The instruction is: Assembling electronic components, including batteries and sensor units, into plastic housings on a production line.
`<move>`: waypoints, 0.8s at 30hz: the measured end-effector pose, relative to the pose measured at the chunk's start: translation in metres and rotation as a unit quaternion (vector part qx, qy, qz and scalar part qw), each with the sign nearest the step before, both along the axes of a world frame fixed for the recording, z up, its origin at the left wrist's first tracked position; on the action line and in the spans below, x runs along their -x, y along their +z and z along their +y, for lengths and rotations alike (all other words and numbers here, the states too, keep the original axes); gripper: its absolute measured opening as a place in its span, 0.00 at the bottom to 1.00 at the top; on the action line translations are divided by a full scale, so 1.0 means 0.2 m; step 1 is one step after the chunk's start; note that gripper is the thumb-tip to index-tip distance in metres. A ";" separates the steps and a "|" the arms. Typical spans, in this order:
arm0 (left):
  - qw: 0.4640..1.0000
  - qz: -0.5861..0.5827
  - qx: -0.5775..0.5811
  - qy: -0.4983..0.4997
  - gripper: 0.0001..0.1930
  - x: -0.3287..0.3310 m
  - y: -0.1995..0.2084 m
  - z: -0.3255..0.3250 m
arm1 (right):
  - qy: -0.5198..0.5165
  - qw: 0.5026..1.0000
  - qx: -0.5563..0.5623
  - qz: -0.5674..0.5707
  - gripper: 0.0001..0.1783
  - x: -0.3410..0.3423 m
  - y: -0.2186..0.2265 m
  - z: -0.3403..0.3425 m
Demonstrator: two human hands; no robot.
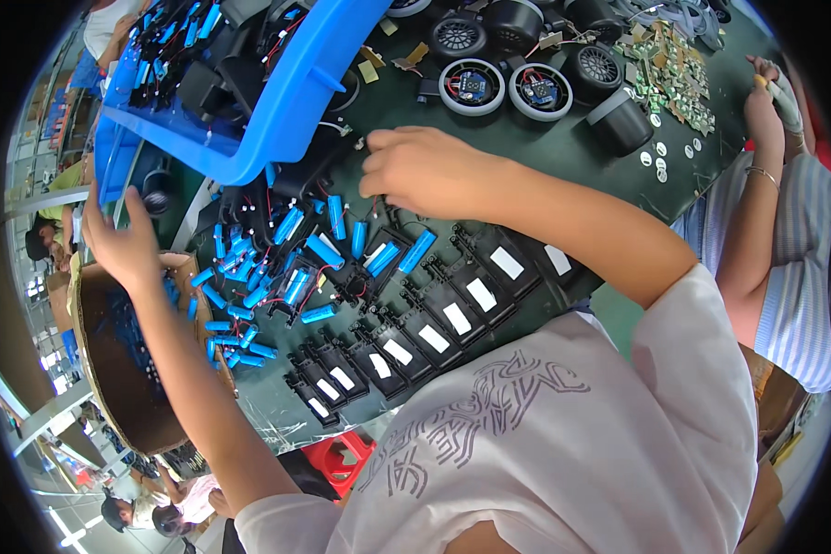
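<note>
My left hand (pixel 122 242) is raised at the left, its thumb and fingers apart, beside the lower corner of a tilted blue plastic bin (pixel 249 152). Nothing shows in it. My right hand (pixel 420 173) is over the table with its fingers curled down; whatever they may pinch is hidden. Just below it are dark wires and loose blue cylindrical battery cells (pixel 336 218), some with red leads. Along the near table edge runs a slanting row of black plastic housings (pixel 434 338), each with a white label.
A cardboard box (pixel 97 369) with dark and blue pieces stands left of the table. Black round wheel units (pixel 472 88) lie at the far side, near a heap of small circuit boards (pixel 671 74). Another person's hands (pixel 774 97) are at the right. A red stool (pixel 340 459) is below.
</note>
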State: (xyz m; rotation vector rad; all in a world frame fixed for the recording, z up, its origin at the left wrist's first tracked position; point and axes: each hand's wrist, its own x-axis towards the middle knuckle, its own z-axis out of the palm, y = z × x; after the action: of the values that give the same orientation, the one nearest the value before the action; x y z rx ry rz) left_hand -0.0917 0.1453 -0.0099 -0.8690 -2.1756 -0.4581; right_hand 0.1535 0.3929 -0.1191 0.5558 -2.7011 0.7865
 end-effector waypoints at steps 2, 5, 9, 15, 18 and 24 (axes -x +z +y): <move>0.989 0.054 -0.035 -0.136 0.18 -0.36 -0.01 0.11 | -0.051 0.998 -0.031 -0.019 0.12 -0.09 0.05 0.06; 0.939 0.039 0.033 -0.339 0.13 -0.73 -0.09 0.21 | -0.080 0.996 -0.035 -0.009 0.13 -0.18 0.04 0.09; 0.908 -0.139 0.045 -0.392 0.15 -0.89 -0.19 0.45 | -0.104 0.992 -0.067 -0.006 0.13 -0.23 0.08 0.06; 0.894 -0.305 0.100 -0.313 0.15 -0.78 -0.41 0.72 | -0.165 0.980 -0.087 -0.076 0.10 -0.23 0.07 0.06; 0.882 -0.310 0.114 -0.337 0.17 -0.74 -0.44 0.80 | -0.149 0.986 -0.075 -0.024 0.07 -0.26 0.07 0.11; 0.904 -0.106 0.136 -0.392 0.17 -0.64 -0.43 0.98 | -0.161 0.979 -0.112 -0.056 0.05 -0.29 0.12 0.12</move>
State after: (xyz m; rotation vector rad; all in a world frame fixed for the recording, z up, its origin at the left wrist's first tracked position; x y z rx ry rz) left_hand 0.0361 0.3410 -0.0958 -1.9482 -2.0261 -0.6591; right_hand 0.2118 0.4169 -0.0957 0.1114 -2.8981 0.4429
